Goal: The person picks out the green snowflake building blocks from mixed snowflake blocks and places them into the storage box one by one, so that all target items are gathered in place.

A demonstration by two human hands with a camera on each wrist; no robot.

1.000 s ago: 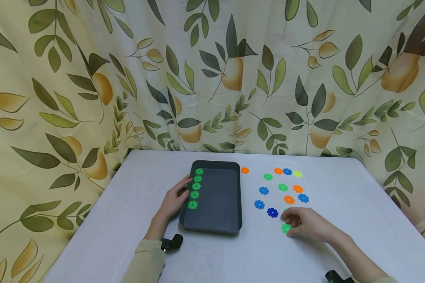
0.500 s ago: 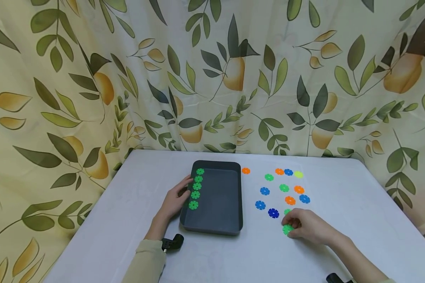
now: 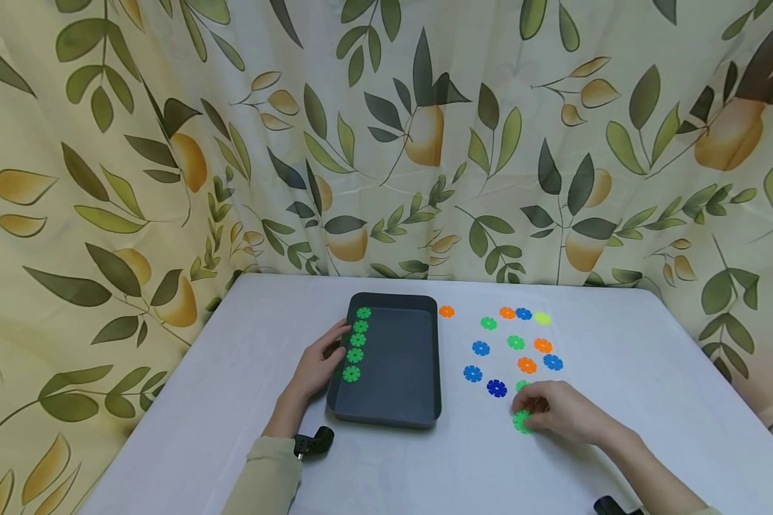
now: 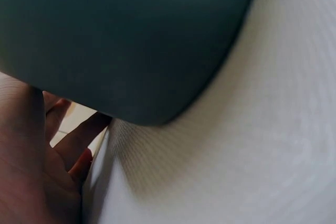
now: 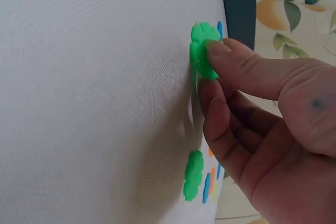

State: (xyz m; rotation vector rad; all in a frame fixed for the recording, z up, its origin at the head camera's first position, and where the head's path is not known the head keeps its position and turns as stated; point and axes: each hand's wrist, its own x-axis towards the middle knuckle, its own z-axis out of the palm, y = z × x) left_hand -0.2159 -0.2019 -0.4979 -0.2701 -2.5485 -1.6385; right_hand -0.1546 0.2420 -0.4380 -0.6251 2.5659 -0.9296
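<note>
My right hand [image 3: 563, 411] pinches a green flower-shaped plastic disc [image 5: 198, 52] between thumb and fingers, close over the white table. Just beyond the fingers, another green disc [image 3: 522, 385] is partly covered by the hand in the head view. My left hand [image 3: 318, 363] rests against the left side of a dark grey rectangular tray [image 3: 393, 420], fingertips at its rim. In the left wrist view, the tray's outer wall [image 4: 136, 51] hides part of that hand. Several green discs [image 3: 356, 355] form a column along the tray's left inner side.
Right of the tray lie loose discs in several colours, among them a dark blue disc [image 3: 497, 388], an orange disc [image 3: 527, 365], a light blue disc [image 3: 473, 373] and a yellow disc [image 3: 542, 318]. A leaf-patterned curtain [image 3: 386, 214] hangs behind the table.
The green disc at my right fingertips has shifted slightly toward me and tilted up. My left hand and the tray stay put.
</note>
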